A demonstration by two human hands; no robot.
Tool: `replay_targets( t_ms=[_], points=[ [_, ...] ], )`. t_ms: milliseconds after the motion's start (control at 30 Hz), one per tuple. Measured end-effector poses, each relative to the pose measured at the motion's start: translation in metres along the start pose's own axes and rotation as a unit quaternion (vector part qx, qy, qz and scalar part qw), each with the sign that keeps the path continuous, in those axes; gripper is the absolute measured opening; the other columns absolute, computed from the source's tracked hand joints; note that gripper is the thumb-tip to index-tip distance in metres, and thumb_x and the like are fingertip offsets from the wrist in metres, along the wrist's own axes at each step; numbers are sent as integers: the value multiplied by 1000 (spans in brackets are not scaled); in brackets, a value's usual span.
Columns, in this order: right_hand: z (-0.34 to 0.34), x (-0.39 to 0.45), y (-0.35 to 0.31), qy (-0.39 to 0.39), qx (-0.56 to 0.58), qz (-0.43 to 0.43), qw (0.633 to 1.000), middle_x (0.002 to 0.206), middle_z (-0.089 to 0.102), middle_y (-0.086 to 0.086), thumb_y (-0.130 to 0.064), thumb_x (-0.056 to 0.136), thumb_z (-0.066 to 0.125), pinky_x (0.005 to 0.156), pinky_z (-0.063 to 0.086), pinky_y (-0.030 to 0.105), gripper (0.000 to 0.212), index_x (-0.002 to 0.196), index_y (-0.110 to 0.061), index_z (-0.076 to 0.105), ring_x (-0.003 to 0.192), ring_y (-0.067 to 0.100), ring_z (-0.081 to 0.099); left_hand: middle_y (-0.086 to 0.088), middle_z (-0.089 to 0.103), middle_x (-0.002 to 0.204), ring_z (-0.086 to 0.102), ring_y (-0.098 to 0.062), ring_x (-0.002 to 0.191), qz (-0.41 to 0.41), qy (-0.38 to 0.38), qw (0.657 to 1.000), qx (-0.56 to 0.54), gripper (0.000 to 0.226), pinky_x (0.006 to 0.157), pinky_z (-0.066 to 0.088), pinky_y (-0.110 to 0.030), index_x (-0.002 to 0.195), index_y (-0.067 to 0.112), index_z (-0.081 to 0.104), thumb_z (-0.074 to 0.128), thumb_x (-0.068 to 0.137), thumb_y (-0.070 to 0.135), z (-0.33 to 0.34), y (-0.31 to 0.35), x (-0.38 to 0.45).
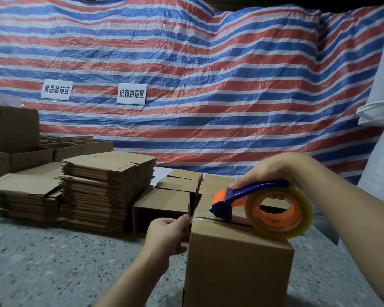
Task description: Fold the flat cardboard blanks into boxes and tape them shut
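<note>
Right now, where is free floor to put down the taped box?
Bare floor lies in front of the flat blanks, left of the left hand. Behind the box it is crowded with folded boxes.

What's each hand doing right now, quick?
Left hand: pinches the tape end at the box edge.
Right hand: grips the tape dispenser, its head on the box top.

Right hand (273, 171) grips tape dispenser (262, 202) on box (237, 262) top; left hand (166, 233) pinches tape end (190, 218).
</note>
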State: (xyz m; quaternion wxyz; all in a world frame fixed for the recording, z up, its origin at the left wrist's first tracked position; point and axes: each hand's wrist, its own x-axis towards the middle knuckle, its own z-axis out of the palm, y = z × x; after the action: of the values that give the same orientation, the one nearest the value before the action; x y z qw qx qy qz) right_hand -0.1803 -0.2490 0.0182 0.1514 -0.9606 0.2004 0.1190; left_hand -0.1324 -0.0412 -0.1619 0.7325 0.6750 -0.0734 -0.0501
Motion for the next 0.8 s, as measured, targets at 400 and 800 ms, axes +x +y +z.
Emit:
replay_targets(
  t_ms=[400,800],
  points=[
    [0,1,2,-9,10,-3,1000,73,75,-1,-70,77,68,49,51,18,62,109,-17,65,53,7,66,17,49,41,46,-7,53,-31,-65,992,107,41,49,44,-22,72,18,64,55,93,52,0,-2,0],
    [-2,6,2,-23,15,-7,1000,79,76,0,-70,77,68,52,51,18,63,113,-18,65,56,9,66,13,61,108,56,-9,102,100,51,993,40,33,88,43,-32,117,28,59,40,99,49,5,-14,-15]
  ],
)
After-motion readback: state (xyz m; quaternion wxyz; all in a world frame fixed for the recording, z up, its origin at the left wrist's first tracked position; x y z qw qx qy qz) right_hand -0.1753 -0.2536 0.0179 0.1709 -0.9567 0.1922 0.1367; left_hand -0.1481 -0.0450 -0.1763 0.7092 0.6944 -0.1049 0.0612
